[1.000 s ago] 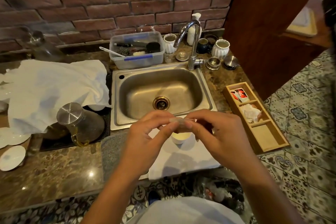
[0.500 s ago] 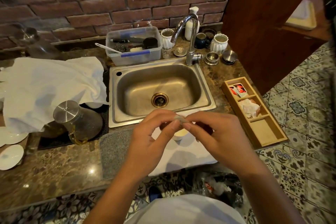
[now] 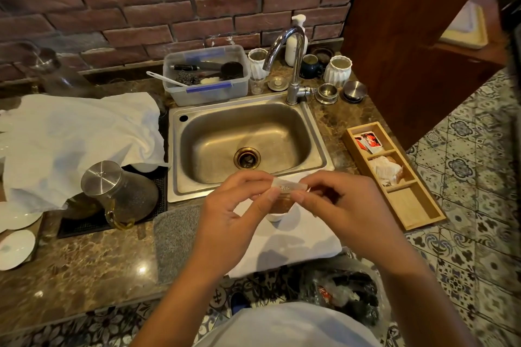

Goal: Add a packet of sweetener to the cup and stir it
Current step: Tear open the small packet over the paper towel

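A: So, lowest in the frame, what are the hands doing?

B: Both are pinched on one sweetener packet at centre frame. The left hand grips its left end, the right hand its right end, thumbs and forefingers closed on the paper.

A: And the cup?

B: The cup sits right under the packet, mostly hidden by the fingers, on a white cloth at the near edge of the desk. Only a pale rim shows.

A: What could go wrong?

B: If the packet tears with a jerk, I'd expect grains to scatter onto the cloth. Whether it is already open, I cannot tell.

A: Anything farther back?

B: Past the cup is the sink, and the wooden tray of packets lies at right. No spoon or stirrer shows near the cup, so stirring may need a reach to the plastic tub by the brick wall.
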Available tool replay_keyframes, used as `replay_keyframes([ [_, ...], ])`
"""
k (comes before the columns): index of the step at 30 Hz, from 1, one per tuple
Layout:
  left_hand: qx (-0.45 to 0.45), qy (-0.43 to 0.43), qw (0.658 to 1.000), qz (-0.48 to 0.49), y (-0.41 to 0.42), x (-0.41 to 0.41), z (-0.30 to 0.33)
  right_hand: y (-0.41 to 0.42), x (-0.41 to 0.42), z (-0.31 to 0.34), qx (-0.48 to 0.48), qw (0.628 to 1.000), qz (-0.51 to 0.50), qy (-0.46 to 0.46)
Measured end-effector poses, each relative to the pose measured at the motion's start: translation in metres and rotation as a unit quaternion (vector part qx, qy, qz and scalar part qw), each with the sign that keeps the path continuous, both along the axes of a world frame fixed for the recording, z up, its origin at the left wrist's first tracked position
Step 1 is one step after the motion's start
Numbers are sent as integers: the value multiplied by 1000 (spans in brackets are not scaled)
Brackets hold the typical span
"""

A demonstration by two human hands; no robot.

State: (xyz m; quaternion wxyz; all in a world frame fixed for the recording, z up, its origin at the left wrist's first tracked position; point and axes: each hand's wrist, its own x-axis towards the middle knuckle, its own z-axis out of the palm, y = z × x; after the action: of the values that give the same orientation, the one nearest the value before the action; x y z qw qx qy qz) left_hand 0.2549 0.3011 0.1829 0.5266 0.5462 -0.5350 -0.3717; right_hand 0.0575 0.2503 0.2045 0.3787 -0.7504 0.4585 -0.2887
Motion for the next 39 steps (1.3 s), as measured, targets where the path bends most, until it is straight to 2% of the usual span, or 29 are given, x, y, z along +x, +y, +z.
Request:
replay_keyframes([
  [2, 0, -1, 1000, 1, 0, -1, 0, 0, -1, -2, -11, 999, 18, 33],
  [9, -4, -8, 1000, 8, -4, 0, 1, 5, -1, -2, -15, 998, 12, -66],
  [14, -2, 44, 999, 4, -3, -3, -1, 7, -1, -1, 12, 996, -16, -89],
  [16, 8, 37, 999, -15, -2, -3, -5, 6, 0, 1, 25, 995, -22, -96],
  [20, 40, 24, 997, -66, 0, -7, -6, 3, 2, 4, 24, 997, -7, -77],
  [27, 56, 62, 996, -43, -1, -5, -5, 7, -1, -1, 50, 996, 11, -75],
  [35, 88, 54, 990, -96, 0, -1, -2, 3, -4, 0, 65, 996, 58, -37],
  [39, 90, 20, 990, -109, 2, -2, -2, 3, -5, 1, 60, 996, 64, -35],
])
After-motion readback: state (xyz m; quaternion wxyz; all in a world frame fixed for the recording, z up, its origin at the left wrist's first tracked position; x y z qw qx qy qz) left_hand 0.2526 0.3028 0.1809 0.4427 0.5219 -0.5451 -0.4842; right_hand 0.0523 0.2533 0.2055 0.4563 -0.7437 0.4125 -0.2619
